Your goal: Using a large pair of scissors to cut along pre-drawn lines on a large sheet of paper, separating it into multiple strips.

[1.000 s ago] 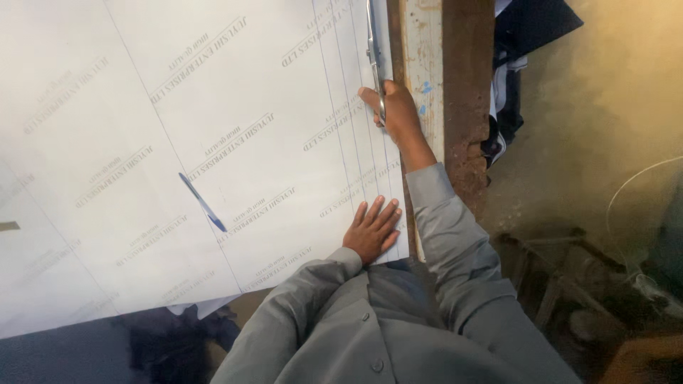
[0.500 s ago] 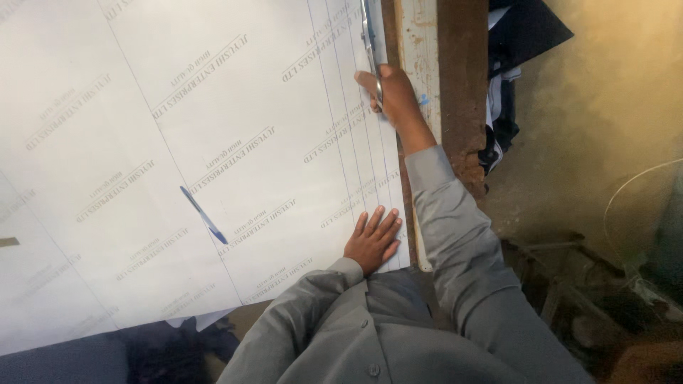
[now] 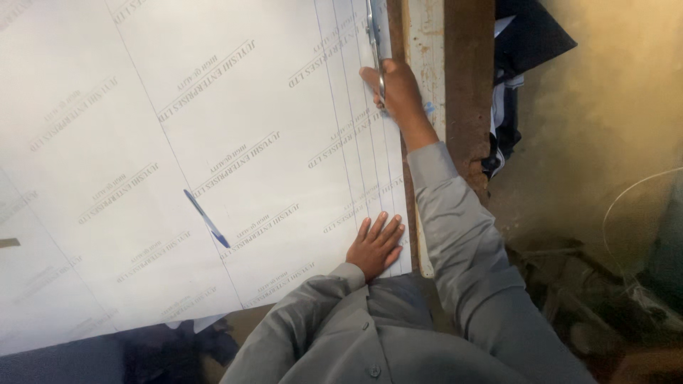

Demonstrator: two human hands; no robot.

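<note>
your right hand [image 3: 398, 89] pinches the metal tool [image 3: 375, 43] and has moved further up the white sheet [image 3: 213, 142]. your left hand [image 3: 376, 245] stays spread flat on it, so the line grows.

Right hand [image 3: 395, 89] w/ the scissors [image 3: 375, 43] has moved farther up the white sheet [image 3: 213, 107] along its right edge vs 1 s ago; arm now stretched out more. Left hand [image 3: 376, 245] has slid a bit up and right on the sheet, closer to that edge. Blue pen [image 3: 207, 219] sits slightly lower in view, so the camera shifted a little.
</note>
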